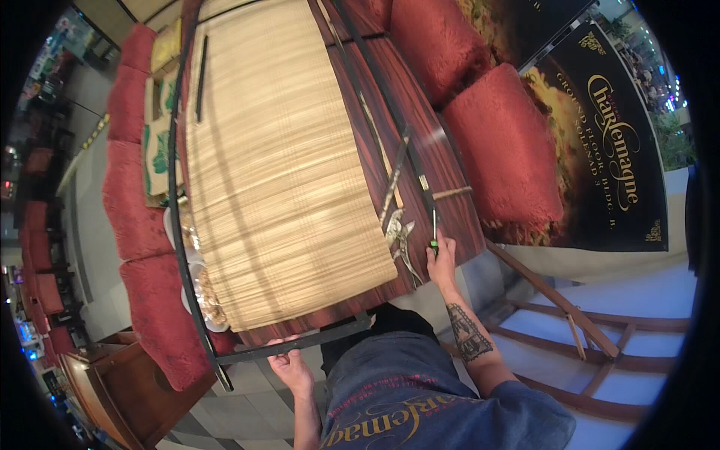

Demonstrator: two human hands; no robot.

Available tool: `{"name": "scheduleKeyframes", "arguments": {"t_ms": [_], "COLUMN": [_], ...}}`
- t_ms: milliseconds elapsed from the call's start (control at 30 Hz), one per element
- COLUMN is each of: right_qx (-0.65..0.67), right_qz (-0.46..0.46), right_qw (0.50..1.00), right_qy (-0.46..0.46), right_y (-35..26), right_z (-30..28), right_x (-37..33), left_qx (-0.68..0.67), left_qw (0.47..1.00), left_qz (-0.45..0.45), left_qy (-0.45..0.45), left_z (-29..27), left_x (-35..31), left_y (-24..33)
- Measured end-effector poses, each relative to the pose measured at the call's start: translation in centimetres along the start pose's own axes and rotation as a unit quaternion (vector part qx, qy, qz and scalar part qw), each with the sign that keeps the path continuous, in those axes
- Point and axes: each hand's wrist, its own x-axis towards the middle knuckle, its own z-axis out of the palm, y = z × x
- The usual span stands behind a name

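The left hand [293, 367] pinches the near bar of a long, narrow, black flat-bar frame [322, 336], fingertips curled over its edge. The right hand [442, 261] closes around the handle of a green-and-black screwdriver [434, 241], its bare silver shaft pointing away from the body. The frame's near bar lies along the table edge between body and tabletop; from its corner, left of the left hand, one long bar runs away past the table's left side. Another dark bar [415, 166] runs ahead of the right hand, ending close by the screwdriver tip; whether the two touch, I cannot tell.

The frame looks stiff but slim, probably metal, fairly light for its length yet awkward, and liable to swing at the far end. It is best taken near the corner or by both long sides. The screwdriver should sit firmly by its thick handle; the smooth shaft would slip.

Counted: one screwdriver; one wide straw-coloured slatted mat [285, 172], ahead of both hands, on one dark red-brown wood-grain table [461, 217]; one short thin black strip [202, 79] at the mat's far left. Silver plier-like tools [400, 234] lie just left of the right hand, too overlapped to count. Two red upholstered chairs [504, 154] stand beyond the right hand.
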Motion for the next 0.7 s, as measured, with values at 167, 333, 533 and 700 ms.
{"name": "scheduleKeyframes", "arguments": {"t_ms": [167,333,533,700], "right_qx": [0.027,-0.035,-0.097,-0.083], "right_qz": [-0.018,-0.031,-0.085,-0.136], "right_qw": [0.997,0.996,0.991,0.983], "right_qy": [0.063,0.071,0.024,0.088], "right_y": [-0.4,0.0,0.5,-1.5], "right_z": [0.5,1.4,1.4,-1.0], "right_x": [-0.4,-0.9,-1.1,-0.9], "left_qx": [-0.026,-0.011,-0.027,-0.109], "left_qw": [0.999,0.999,0.996,0.973], "left_qz": [-0.004,-0.023,-0.077,-0.205], "left_qy": [0.038,0.036,0.033,-0.002], "left_z": [0.8,0.6,0.9,-1.3], "left_x": [-0.1,0.5,0.6,1.4], "left_y": [2.7,4.2,5.6,3.9]}}
